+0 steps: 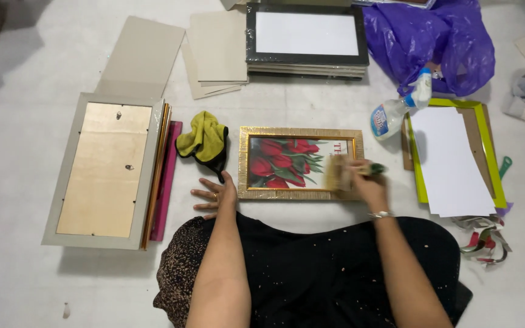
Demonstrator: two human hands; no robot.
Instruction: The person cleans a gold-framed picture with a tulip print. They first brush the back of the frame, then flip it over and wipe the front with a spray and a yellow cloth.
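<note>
While the person sits at the lower centre of the picture, a gold picture frame (301, 163) holding a print of red tulips lies flat on the white floor (19, 91) just in front of them. Left hand (217, 195): fingers spread, palm down, resting on the floor and touching the frame's lower left corner; its grip is open and holds nothing. Right hand (369, 185): grip closed around the handle of a brush (343, 174), whose pale bristles lie on the right end of the frame. A bracelet sits on that wrist.

Just left of the frame, a yellow-green cloth (202, 141) lies crumpled, apart from the left hand. Further left, a stack of frames (107, 170) lies face down, a grey one on top, with coloured edges showing at its right side. Upper centre: a black frame with a white insert (307, 34) tops another stack, with loose grey boards (214, 51) beside it. Right of the gold frame, a spray bottle (399, 109) lies on its side, near a purple plastic bag (442, 39). White sheets (451, 161) rest on a lime-green frame (494, 176) at the right. Strips of scrap (484, 240) lie at the lower right.
</note>
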